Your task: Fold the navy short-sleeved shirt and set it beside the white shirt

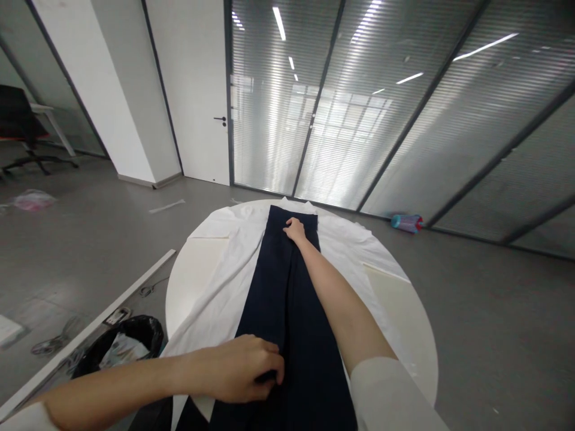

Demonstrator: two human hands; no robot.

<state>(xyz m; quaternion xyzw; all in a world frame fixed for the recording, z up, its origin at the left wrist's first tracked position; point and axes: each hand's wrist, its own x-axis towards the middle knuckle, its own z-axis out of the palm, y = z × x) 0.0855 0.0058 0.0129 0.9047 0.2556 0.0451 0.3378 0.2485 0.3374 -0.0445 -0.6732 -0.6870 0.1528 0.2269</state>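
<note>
While the right arm reaches straight out, elbow nearly locked and its white sleeve pushed up above it, the right hand (pixel 294 229) lies palm down on the far end of a navy garment (pixel 287 299), fingers loose and spread slightly rather than gripping. Close to the body, the left hand (pixel 245 368) comes in from the left with the forearm lying almost level across the view. Its fingers curl under and the thumb presses against them, closed in a pinch on the near part of the same garment along its left edge. The garment runs as a long, narrow dark strip from one hand to the other, flat and fairly smooth between them. Under both hands and the garment is a white cloth (pixel 224 281), spread over a round white desk (pixel 404 311) whose bare surface shows to either side of the right forearm. Just left of the left forearm, on the floor, stands a bin lined with a black bag (pixel 135 335) with paper in it. Further left of that hand lie scissors (pixel 54 342). Well to the right of the right hand, a bottle (pixel 406 222) lies on the floor against the glass wall.
</note>
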